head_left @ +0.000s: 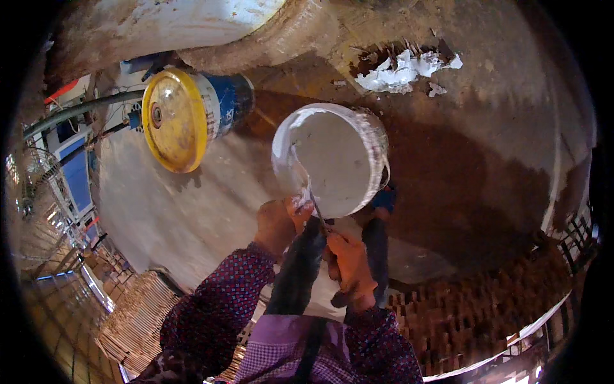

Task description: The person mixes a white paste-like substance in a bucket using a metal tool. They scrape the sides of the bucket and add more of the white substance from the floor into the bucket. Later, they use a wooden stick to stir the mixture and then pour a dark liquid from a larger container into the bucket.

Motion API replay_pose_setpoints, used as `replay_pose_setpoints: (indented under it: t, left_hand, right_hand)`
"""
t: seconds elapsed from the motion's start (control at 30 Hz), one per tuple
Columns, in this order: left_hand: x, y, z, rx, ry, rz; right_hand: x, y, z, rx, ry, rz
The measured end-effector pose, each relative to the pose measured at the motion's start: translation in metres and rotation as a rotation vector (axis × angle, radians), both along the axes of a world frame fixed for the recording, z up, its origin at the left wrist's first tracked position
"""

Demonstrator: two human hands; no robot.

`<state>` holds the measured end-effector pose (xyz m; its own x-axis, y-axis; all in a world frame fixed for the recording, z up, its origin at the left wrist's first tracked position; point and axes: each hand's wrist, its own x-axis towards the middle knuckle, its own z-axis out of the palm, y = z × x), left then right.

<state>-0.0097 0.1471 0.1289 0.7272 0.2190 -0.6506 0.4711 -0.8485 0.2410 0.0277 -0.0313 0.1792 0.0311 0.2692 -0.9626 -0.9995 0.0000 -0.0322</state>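
Note:
A white bucket (382, 137) stands on the floor in front of me, holding a smooth pale grey paste (332, 157). At its near rim, my left hand (279, 221) is closed, white paste smeared over its fingertips. Those fingers pinch a thin stick (318, 208) close to the rim. My right hand (350, 264) grips the lower end of the same stick, fingers curled around it. A whitish strip, perhaps the coated upper part of the stick, slants over the left of the bucket's opening; blur hides its exact shape.
A blue and white bucket with a yellow lid (176, 121) lies tipped toward the left. White broken plaster (409, 70) sits on the floor beyond. Stacked brown pieces (486, 313) line the right; a slatted wooden stack (137, 313) is at lower left. My legs flank the bucket's near side.

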Motion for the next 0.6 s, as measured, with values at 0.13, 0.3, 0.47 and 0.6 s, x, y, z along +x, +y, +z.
replay_pose_setpoints:
  t: [0.13,0.3,0.47,0.6]
  left_hand:
    - [-0.006,0.016,-0.011,-0.001,0.031,0.085]
    - [0.012,0.016,-0.005,-0.063,0.052,0.043]
    - [0.021,0.013,-0.019,-0.171,-0.192,-0.03]
    - [0.035,0.01,-0.026,-0.105,0.048,-0.012]
  right_hand:
    - [-0.001,0.012,0.0,-0.032,0.017,0.018]
    - [-0.02,-0.02,0.017,-0.083,-0.313,0.146]
    - [-0.006,-0.013,0.02,-0.063,-0.191,0.122]
    - [0.001,0.014,-0.014,-0.094,0.035,-0.243]
